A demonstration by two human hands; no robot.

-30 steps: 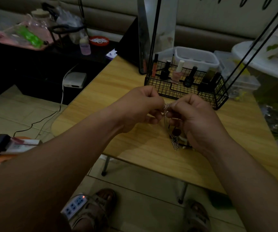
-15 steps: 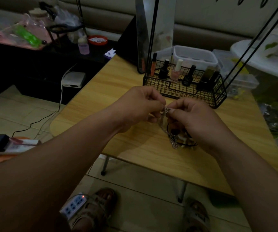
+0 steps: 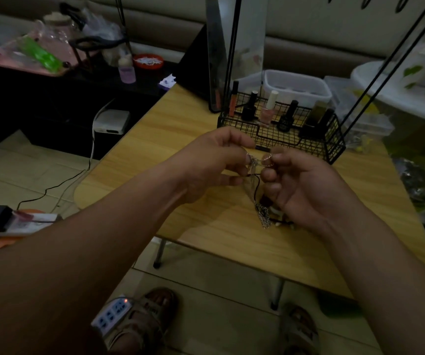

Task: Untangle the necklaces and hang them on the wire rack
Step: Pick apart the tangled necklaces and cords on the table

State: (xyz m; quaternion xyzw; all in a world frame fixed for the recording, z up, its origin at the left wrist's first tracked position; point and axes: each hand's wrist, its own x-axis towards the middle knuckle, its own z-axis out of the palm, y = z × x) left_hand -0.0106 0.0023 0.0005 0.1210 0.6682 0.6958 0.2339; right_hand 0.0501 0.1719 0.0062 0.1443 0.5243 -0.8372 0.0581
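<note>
A tangle of necklaces (image 3: 262, 213), silver chain and black cord, hangs between my hands down onto the wooden table (image 3: 155, 160). My left hand (image 3: 214, 162) pinches the silver chain at its top. My right hand (image 3: 301, 183) pinches the same chain a little to the right, and a short stretch of chain (image 3: 263, 158) spans the gap between the fingertips. The black wire rack (image 3: 334, 147) stands just behind my hands, its basket base on the table and its thin rods (image 3: 385, 62) rising out of view.
Nail polish bottles (image 3: 267, 108) stand in the rack's basket. Clear plastic boxes (image 3: 295, 85) and a mirror (image 3: 234, 47) sit behind it. A dark side table (image 3: 52, 93) with clutter is at the left. Power strips (image 3: 111, 313) and cables lie on the floor by my feet.
My hands have drawn slightly apart, stretching a short length of silver chain between the fingertips. The tangle hangs lower and looser beneath them.
</note>
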